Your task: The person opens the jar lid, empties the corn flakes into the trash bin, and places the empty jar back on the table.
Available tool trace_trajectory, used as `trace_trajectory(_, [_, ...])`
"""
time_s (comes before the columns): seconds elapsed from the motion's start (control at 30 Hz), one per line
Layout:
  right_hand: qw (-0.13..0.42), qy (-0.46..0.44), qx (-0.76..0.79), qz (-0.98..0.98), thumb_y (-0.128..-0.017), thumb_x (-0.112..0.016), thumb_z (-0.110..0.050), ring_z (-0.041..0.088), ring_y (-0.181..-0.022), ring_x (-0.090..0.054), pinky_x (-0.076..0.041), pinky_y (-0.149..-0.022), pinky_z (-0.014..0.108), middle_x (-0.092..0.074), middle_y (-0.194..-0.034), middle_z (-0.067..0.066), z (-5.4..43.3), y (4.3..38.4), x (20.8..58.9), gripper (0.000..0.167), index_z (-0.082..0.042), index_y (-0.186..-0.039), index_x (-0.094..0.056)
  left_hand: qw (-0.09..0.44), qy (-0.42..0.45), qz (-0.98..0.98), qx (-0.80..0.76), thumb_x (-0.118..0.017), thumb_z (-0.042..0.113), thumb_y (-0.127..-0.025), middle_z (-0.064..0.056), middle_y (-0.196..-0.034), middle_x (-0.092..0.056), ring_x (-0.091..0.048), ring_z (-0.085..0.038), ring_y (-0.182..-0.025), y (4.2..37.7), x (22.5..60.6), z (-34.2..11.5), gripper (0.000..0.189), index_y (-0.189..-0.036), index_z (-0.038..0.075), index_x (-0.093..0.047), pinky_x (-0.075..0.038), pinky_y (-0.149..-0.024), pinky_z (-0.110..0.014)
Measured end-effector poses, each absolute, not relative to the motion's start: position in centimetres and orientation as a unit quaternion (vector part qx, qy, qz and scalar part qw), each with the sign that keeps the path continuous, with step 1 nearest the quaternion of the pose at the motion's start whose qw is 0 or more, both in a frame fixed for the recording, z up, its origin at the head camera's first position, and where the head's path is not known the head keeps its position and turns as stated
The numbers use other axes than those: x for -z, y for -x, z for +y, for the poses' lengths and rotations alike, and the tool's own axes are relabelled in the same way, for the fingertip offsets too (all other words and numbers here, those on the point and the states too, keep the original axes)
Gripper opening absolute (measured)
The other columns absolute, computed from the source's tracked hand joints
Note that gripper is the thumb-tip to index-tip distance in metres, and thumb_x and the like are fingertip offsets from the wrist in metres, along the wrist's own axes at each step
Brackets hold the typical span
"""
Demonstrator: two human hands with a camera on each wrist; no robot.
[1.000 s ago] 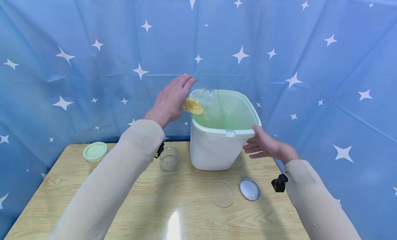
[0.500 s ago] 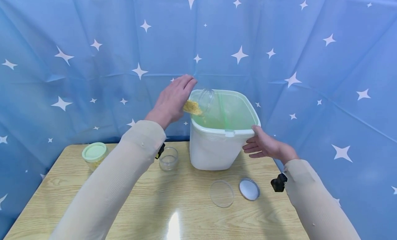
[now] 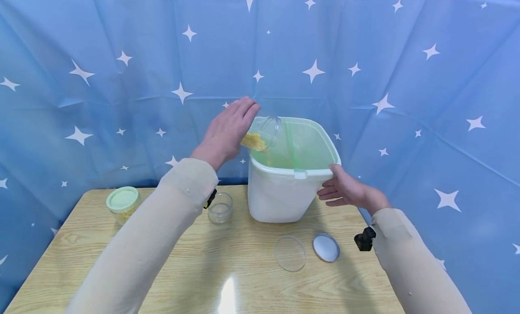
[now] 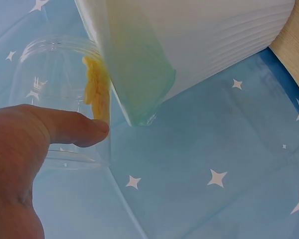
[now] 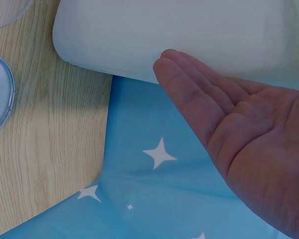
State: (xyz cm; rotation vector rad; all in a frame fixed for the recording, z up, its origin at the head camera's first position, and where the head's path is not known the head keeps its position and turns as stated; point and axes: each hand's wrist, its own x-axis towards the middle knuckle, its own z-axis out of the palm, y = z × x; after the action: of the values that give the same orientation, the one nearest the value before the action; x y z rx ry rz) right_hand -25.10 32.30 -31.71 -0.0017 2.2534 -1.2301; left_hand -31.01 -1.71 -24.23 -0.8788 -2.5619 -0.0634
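My left hand (image 3: 228, 132) grips a clear jar (image 4: 50, 79), tipped on its side with its mouth over the bin. A clump of yellow food (image 3: 253, 141) lies along the jar's lower wall, and some yellow bits drop inside the bin. The white bin (image 3: 280, 196) has a pale green translucent liner (image 3: 313, 147) folded over its rim. At the bin's right corner, my right hand (image 3: 345, 187) holds the rim with its thumb on top. Its other fingers extend straight beneath, close against the outer wall in the right wrist view.
On the wooden table (image 3: 183, 278), a jar with a green lid (image 3: 123, 200) stands at the left. A small clear glass container (image 3: 220, 208) is beside the bin. In front lie a clear disc (image 3: 290, 254) and a round silver-rimmed lid (image 3: 326, 247). A blue star-patterned curtain (image 3: 162, 43) hangs behind.
My left hand and the tipped jar have shifted very slightly right. The yellow food has slid a little toward the jar's mouth, with bits falling. The right hand and bin stay in place.
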Motion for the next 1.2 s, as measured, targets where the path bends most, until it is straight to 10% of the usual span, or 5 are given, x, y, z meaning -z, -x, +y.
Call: trace_trajectory(1.2, [0.282,-0.002,0.459,0.843,-0.095,-0.002,-0.069,0.042,-0.134,-0.046,-0.046,-0.107,0.047,-0.037,-0.148,0.034,32.4,25.2,31.8,0.098,0.011,-0.147,-0.023,0.243,0.361,-0.896,-0.093,-0.060,-0.010,-0.084,-0.010,-0.158,-0.028,-0.018,-0.025,-0.151,30.8,24.5,-0.6,0.077,-0.151,0.008,-0.026,-0.012,-0.126,-0.035])
